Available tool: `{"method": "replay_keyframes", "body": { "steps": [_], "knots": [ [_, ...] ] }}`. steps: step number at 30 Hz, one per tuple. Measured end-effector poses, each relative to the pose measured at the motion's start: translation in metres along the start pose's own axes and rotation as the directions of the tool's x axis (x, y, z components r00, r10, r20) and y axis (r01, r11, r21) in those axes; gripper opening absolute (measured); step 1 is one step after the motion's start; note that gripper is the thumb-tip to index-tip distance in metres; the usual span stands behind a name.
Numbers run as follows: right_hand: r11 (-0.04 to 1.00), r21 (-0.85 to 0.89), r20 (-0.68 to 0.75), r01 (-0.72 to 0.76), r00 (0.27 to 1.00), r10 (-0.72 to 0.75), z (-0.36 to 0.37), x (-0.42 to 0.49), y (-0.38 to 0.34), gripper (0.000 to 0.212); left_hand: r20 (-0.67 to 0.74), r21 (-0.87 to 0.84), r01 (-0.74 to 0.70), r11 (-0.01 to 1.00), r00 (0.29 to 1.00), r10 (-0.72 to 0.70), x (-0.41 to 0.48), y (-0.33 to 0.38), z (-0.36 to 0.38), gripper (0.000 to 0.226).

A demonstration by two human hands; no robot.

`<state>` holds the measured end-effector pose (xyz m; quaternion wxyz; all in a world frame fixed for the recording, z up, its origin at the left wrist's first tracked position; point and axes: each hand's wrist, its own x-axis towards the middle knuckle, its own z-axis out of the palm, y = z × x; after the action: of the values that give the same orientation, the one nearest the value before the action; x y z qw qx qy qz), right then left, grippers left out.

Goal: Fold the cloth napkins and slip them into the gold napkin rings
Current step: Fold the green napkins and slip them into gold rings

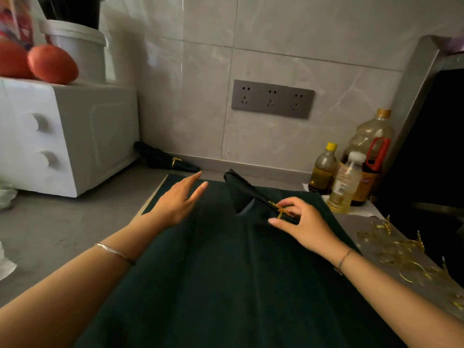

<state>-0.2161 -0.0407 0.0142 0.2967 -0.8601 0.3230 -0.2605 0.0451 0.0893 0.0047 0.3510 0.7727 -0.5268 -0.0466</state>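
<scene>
Counter (50, 229): right hand (305, 224) pinches napkin (241, 194) (gold ring (278, 209) half hidden).

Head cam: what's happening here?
A person is ringing dark green napkins at a counter. The right hand pinches a folded napkin at its gold ring, on top of flat green cloth. The left hand is open over that cloth, holding nothing. One finished napkin lies by the wall; loose gold rings sit to the right.

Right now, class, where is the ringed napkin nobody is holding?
In the head view, the ringed napkin lies far left on the counter, against the wall, beside the white box and beyond the left hand.
</scene>
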Motion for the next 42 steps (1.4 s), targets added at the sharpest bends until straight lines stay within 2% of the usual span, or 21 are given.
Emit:
{"method": "replay_keyframes", "body": {
  "steps": [3, 9, 13, 17, 20, 27, 33, 39, 42],
  "knots": [
    [0.996, 0.08, -0.033, -0.039, 0.999, 0.042, 0.004, 0.058, 0.0, 0.042, 0.061, 0.171, 0.117, 0.978, 0.99, -0.129, 0.034, -0.028, 0.006, 0.065],
    [0.988, 0.15, -0.04, -0.038, 0.998, 0.045, 0.029, 0.175, 0.003, 0.044, 0.109, 0.339, 0.193, 0.921, 0.964, -0.242, 0.094, -0.068, 0.027, 0.066],
    [0.987, 0.158, -0.054, -0.019, 0.998, 0.028, 0.058, 0.238, 0.01, 0.048, 0.153, 0.472, 0.138, 0.871, 0.96, -0.235, 0.106, -0.076, 0.038, 0.067],
    [0.991, 0.133, -0.064, -0.015, 0.998, 0.023, 0.095, 0.284, 0.02, 0.039, 0.161, 0.483, 0.129, 0.866, 0.959, -0.232, 0.11, -0.082, 0.041, 0.068],
    [0.996, 0.087, -0.061, -0.009, 0.998, 0.015, 0.123, 0.306, 0.03, 0.041, 0.151, 0.491, 0.125, 0.862, 0.963, -0.225, 0.11, -0.086, 0.041, 0.068],
    [0.998, 0.059, -0.145, 0.03, 0.989, -0.021, 0.152, 0.32, 0.04, 0.039, 0.142, 0.474, 0.129, 0.871, 0.965, -0.22, 0.114, -0.09, 0.043, 0.068],
    [0.97, -0.216, -0.224, 0.113, 0.961, -0.162, 0.152, 0.316, 0.045, 0.046, 0.14, 0.473, 0.137, 0.87, 0.963, -0.228, 0.115, -0.094, 0.044, 0.067],
    [0.966, -0.245, -0.161, 0.081, 0.979, -0.123, 0.125, 0.284, 0.046, 0.046, 0.144, 0.461, 0.139, 0.876, 0.963, -0.229, 0.116, -0.098, 0.045, 0.067],
    [0.976, -0.209, -0.066, 0.056, 0.995, -0.071, 0.103, 0.244, 0.048, 0.05, 0.125, 0.438, 0.11, 0.892, 0.975, -0.182, 0.113, -0.091, 0.042, 0.061]
  ]
}}
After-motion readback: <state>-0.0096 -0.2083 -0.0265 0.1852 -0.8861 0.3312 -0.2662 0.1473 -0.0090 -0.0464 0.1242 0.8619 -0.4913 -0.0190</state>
